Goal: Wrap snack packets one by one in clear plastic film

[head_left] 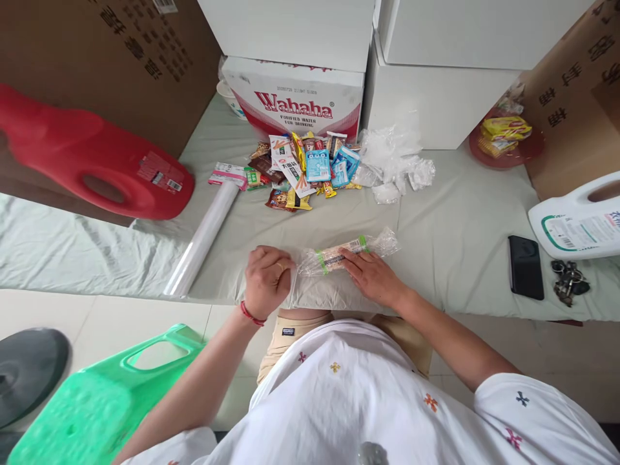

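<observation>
A snack packet [334,258] with green ends lies near the front edge of the cloth-covered surface, wrapped in clear plastic film [385,241] that bunches up at both ends. My left hand [268,276] is closed at the film's left end, its fingers pinching the thin plastic. Across the packet's right half rests my right hand [375,276], fingers stretched out and lying on top; its thumb is hidden. To the left, a roll of clear film [202,240] lies slantwise. Beyond my hands is a heap of small packaged snacks [317,165], with crumpled clear film bundles [394,161] to its right.
A red detergent jug [97,155] stands at left, a white bottle [581,219] at right beside a black phone [526,267] and keys [570,282]. White boxes [436,97] line the back. A red bowl [530,152] holds yellow packets. A green stool [97,394] is on the floor.
</observation>
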`<action>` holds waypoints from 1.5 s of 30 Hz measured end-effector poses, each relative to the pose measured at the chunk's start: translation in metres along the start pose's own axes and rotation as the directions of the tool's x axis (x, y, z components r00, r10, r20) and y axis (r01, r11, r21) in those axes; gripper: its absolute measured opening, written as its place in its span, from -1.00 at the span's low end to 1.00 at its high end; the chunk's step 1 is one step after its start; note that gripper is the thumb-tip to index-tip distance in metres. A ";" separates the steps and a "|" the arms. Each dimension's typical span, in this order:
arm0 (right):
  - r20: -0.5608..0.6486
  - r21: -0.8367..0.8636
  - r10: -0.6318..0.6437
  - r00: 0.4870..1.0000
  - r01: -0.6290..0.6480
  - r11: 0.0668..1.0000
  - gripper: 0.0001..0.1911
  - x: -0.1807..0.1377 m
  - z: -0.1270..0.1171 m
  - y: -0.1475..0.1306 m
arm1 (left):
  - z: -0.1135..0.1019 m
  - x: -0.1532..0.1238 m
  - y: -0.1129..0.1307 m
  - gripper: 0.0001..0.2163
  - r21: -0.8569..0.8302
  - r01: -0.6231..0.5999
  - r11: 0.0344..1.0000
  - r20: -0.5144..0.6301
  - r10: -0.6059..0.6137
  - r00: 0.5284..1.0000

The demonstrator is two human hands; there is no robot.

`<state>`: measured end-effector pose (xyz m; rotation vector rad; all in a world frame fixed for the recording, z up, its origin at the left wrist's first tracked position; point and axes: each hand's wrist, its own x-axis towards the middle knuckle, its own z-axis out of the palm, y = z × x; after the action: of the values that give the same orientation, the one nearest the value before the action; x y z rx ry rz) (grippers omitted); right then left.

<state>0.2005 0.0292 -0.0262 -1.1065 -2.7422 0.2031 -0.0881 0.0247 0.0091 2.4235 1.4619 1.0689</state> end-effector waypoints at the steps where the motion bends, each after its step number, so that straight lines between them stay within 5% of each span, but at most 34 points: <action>1: -0.016 0.001 0.022 1.000 -0.022 1.000 -0.58 0.000 0.002 -0.003 | 0.005 0.009 0.012 -0.78 -0.031 0.022 0.999 -0.036 -0.023 0.999; 5: -0.058 0.079 0.110 0.992 -0.106 0.991 -0.54 -0.005 0.008 -0.015 | 0.055 0.040 0.046 -0.71 -0.188 -0.018 0.982 0.108 0.039 0.993; 11: -0.159 0.436 0.225 0.961 -0.136 0.890 -0.73 -0.050 -0.007 -0.005 | 0.111 0.027 0.037 -0.59 -0.021 -0.079 0.997 0.402 0.081 0.912; 16: -0.266 0.496 0.618 0.740 -0.445 0.746 -0.72 -0.062 -0.033 0.068 | 0.112 0.014 0.029 -0.56 0.034 -0.149 0.988 0.401 0.123 0.908; 18: -0.163 0.553 0.633 0.757 -0.462 0.694 -0.51 -0.048 -0.037 0.098 | 0.112 0.015 0.029 -0.56 0.044 -0.158 0.986 0.399 0.128 0.908; 21: 0.056 0.686 0.491 0.869 -0.391 0.614 -0.28 -0.019 -0.034 0.122 | 0.113 0.016 0.029 -0.55 0.048 -0.171 0.984 0.402 0.138 0.905; 25: 0.058 0.756 0.333 0.941 -0.259 0.601 -0.73 -0.006 -0.027 0.127 | 0.112 0.015 0.029 -0.52 0.048 -0.173 0.984 0.397 0.140 0.907; 28: -0.032 0.777 0.418 0.908 -0.241 0.582 -0.81 -0.030 -0.023 0.133 | 0.112 0.014 0.029 -0.52 0.028 -0.170 0.985 0.398 0.145 0.906; 33: -0.073 0.676 0.624 0.778 -0.421 0.604 -0.79 -0.079 -0.026 0.146 | 0.112 0.014 0.032 -0.59 0.017 -0.181 0.983 0.413 0.158 0.897; 35: -0.192 0.596 0.700 0.687 -0.485 0.640 -0.78 -0.079 -0.035 0.137 | 0.113 0.015 0.035 -0.60 0.024 -0.172 0.985 0.414 0.147 0.898; 37: -0.324 0.528 0.680 0.658 -0.471 0.707 -0.75 -0.063 -0.047 0.114 | 0.113 0.016 0.039 -0.59 0.013 -0.162 0.987 0.411 0.142 0.900; 39: -0.378 0.473 0.548 0.746 -0.353 0.807 -0.72 -0.036 -0.054 0.080 | 0.110 0.016 0.041 -0.56 -0.023 -0.146 0.989 0.383 0.144 0.912; 42: -0.302 0.432 0.271 0.914 -0.122 0.894 -0.69 0.003 -0.046 0.029 | 0.097 0.010 0.035 -0.53 -0.089 -0.062 0.994 0.252 0.083 0.964; 45: -0.234 0.394 0.109 0.966 -0.009 0.919 -0.70 0.022 -0.021 0.002 | 0.078 -0.003 0.014 -0.60 -0.111 0.111 0.988 0.044 -0.107 0.993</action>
<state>0.1907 0.0472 -0.0036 -1.0220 -2.3096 0.5519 -0.0308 0.0345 -0.0443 2.2469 1.4612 1.0472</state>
